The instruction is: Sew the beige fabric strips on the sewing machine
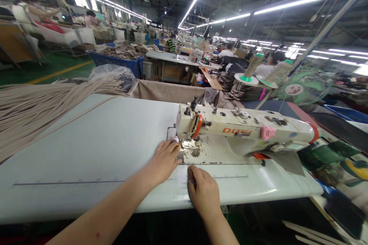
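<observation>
My left hand (166, 160) lies palm down on the pale work surface (126, 122), fingers stretched towards the needle area of a white sewing machine (244, 122). Its fingertips are right beside the presser foot, and whatever is beneath them is hidden. My right hand (205, 189) is closed near the table's front edge, thumb and fingers around a dark brownish fabric strip (189, 185). Part of that strip is covered by the fingers. Between the two hands runs a small gap in front of the metal needle plate (189, 144).
Long beige fabric strips (25, 111) are heaped on the left. Behind the table stand a fabric-lined bin (161, 91) and a blue crate (115, 61) of cut pieces. Thread cones (253, 67) and a green fan (301, 86) are at the right. Other people sit farther off.
</observation>
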`<state>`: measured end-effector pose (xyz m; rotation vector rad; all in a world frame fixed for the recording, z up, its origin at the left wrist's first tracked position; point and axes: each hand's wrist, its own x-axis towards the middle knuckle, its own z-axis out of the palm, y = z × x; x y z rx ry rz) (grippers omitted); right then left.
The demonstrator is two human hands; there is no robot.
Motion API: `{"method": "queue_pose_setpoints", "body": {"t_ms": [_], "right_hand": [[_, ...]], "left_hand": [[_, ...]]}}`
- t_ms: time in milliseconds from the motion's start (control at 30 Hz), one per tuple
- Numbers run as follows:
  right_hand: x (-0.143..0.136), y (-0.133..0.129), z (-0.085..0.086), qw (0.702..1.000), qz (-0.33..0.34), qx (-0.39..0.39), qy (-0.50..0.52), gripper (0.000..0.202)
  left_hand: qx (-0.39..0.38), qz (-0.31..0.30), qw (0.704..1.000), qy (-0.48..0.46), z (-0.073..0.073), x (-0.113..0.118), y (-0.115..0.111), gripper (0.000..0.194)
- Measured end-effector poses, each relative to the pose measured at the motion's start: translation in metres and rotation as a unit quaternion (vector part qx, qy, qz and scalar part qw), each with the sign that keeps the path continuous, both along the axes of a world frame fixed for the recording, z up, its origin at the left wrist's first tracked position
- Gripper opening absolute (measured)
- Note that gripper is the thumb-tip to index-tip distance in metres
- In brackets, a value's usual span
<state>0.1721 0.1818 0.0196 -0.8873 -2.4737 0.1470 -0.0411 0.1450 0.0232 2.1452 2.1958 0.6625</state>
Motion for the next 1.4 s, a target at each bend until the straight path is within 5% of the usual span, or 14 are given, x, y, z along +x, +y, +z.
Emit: {"method": "queue_pose_setpoints", "body": {"t_ms": [333, 600, 800, 1033, 1400], "right_hand": [[-0.001, -0.001, 0.005, 1.000, 0.004, 0.008, 0.022, 0.030], [-0.002, -0.002, 0.007, 1.000, -0.002, 0.014, 0.019, 0.031], [0.000, -0.001, 0.003, 1.000, -0.007, 0.016, 0.013, 0.029], [0.000, -0.002, 0.005, 1.000, -0.011, 0.008, 0.013, 0.027], [-0.001, -0.002, 0.004, 1.000, -0.007, 0.003, 0.014, 0.026]], "left_hand": [[-0.017, -0.043, 0.998, -0.036, 0.018, -0.028, 0.019, 0.025], [-0.006, 0.011, 0.996, -0.083, 0.003, -0.046, 0.057, 0.033], [0.002, -0.058, 0.995, -0.085, 0.008, -0.054, 0.079, 0.034], [0.011, -0.071, 0.994, -0.083, 0.010, -0.056, 0.073, 0.036], [-0.005, -0.038, 0.996, -0.077, 0.016, -0.061, 0.051, 0.009]]}}
